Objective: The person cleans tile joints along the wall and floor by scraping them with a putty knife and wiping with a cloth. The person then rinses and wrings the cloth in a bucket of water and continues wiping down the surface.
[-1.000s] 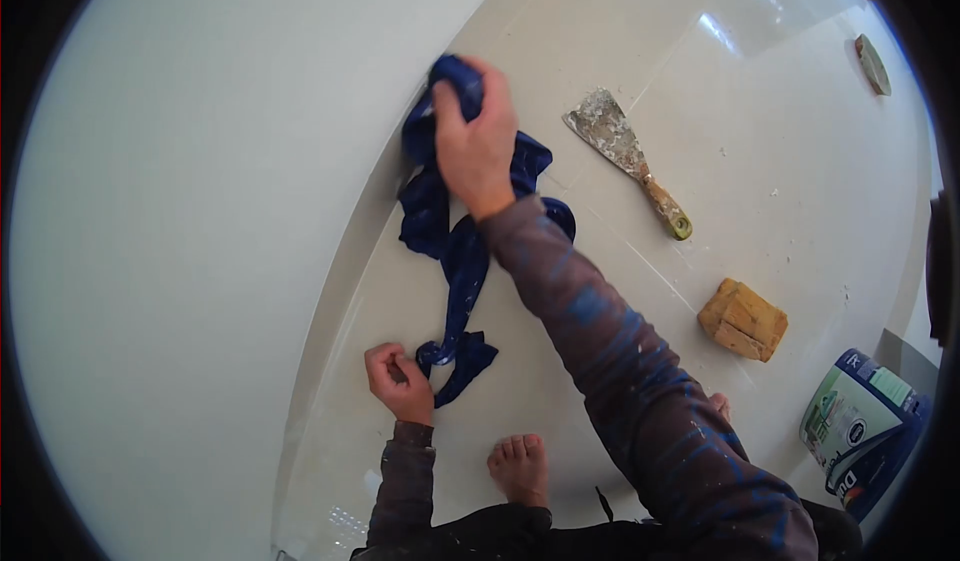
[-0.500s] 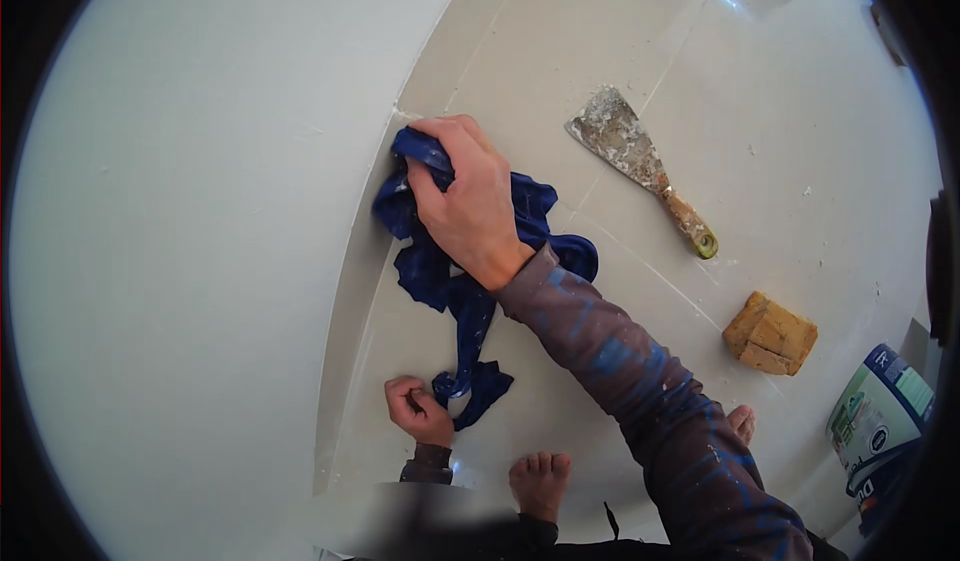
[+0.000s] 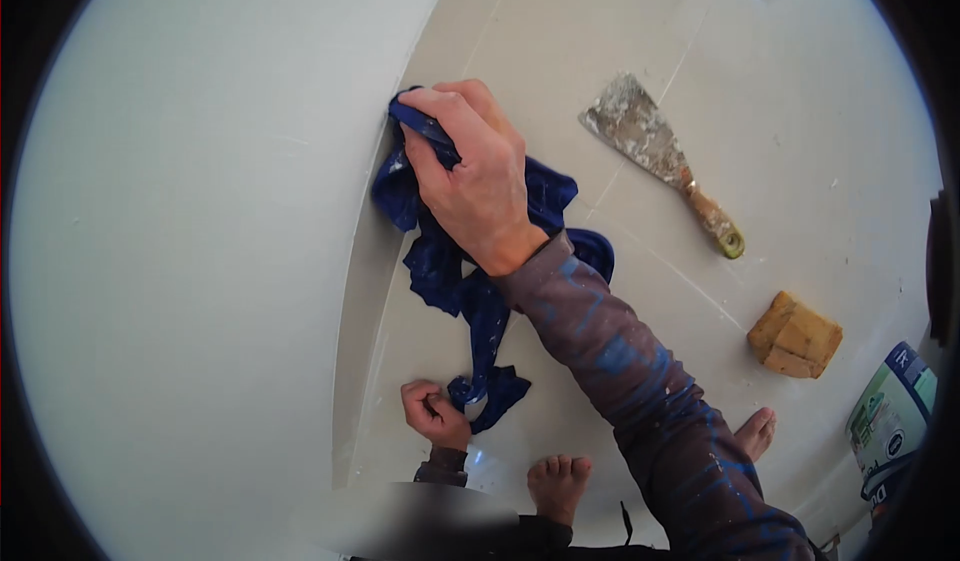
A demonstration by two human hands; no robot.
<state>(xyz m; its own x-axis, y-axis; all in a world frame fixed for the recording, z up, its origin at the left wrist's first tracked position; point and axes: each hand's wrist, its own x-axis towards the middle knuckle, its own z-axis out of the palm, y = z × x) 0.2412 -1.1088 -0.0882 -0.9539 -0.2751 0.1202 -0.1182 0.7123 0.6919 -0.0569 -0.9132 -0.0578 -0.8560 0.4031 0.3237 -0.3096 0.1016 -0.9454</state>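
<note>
At the foot of the white wall (image 3: 220, 211), a dark blue cloth (image 3: 435, 271) lies crumpled on the pale floor (image 3: 700, 311), its upper part grasped in the fingers of the right hand (image 3: 475, 176). The left hand (image 3: 435, 416) curls into a loose fist just beside the cloth's lower end; whether it pinches any fabric, I cannot tell. Off to the right lie a crusted scraper (image 3: 645, 136) and a yellowish block (image 3: 795, 336), with a labelled bucket (image 3: 888, 411) near the block.
</note>
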